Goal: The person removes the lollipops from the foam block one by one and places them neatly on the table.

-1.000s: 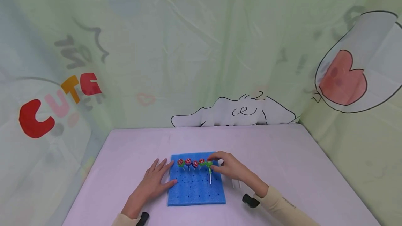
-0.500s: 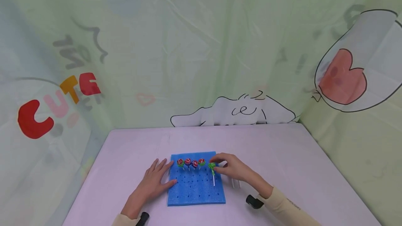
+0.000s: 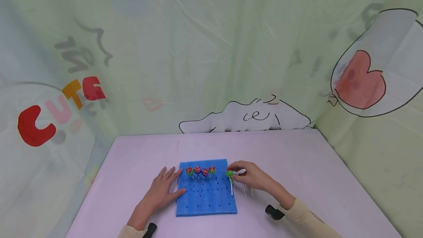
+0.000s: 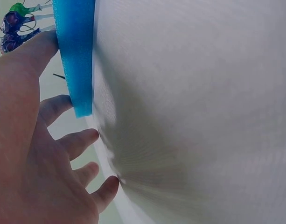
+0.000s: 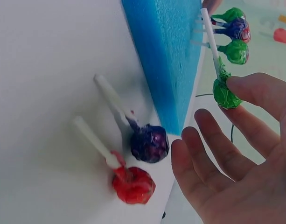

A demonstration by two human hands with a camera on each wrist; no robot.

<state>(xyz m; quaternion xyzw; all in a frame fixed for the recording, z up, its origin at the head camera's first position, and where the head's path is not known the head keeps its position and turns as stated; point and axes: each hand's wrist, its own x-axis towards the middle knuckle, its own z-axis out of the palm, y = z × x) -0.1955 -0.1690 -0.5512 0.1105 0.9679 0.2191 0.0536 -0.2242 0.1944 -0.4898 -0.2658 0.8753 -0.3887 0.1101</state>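
Note:
My right hand (image 3: 252, 175) pinches a green-wrapped lollipop (image 5: 225, 94) by its head between thumb and forefinger, with the other fingers spread apart. In the head view this lollipop's white stick points down toward the right edge of the blue foam board (image 3: 206, 205). Several lollipops (image 3: 197, 170) stand in a row near the board's far edge, sticks in the foam. My left hand (image 3: 161, 191) lies at the board's left side, thumb and forefinger touching its edge, the other fingertips on the table.
Right of the board, a purple lollipop (image 5: 150, 143) and a red lollipop (image 5: 134, 185) lie on the white table (image 3: 281, 164); the right hand partly covers them in the head view. Small holes dot the board. A printed curtain (image 3: 205, 58) hangs behind the table.
My right hand has shifted to the right with the green lollipop, away from the standing row to the board's right edge. The left hand stays in place.

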